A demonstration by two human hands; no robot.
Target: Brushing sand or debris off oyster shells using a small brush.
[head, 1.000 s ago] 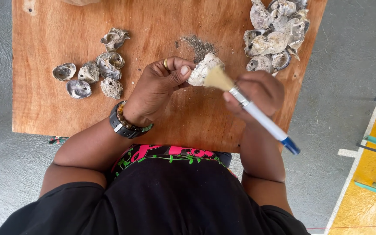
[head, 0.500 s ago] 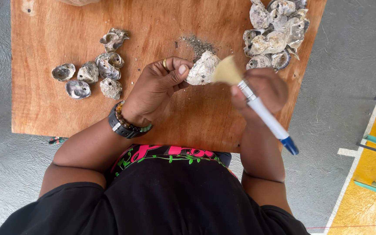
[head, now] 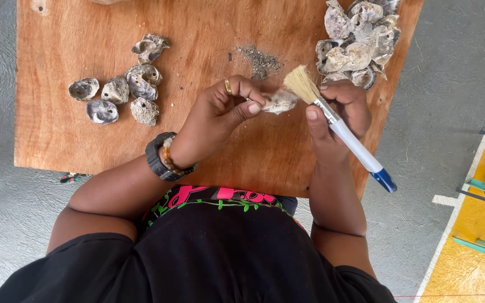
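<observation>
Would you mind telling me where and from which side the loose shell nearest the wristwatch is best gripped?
Pinch the pale shell across its narrow rim edges, coming straight from above. It lies flat on the wooden board, with free space on its near and right sides; another shell sits close on its left.

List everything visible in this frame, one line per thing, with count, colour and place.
wooden board: one, brown, under the hands
shell in hand: one, grey-white, between both hands
brush: one, pale bristles, white handle, blue tip, right of centre
loose shells: seven, grey, board's left
shell heap: one pile, whitish-grey, board's top right
grit: one patch, dark grey, above the hands
floor: grey, yellow strip at right
left hand: pinches shell, ring, wristbands
right hand: grips brush
</observation>
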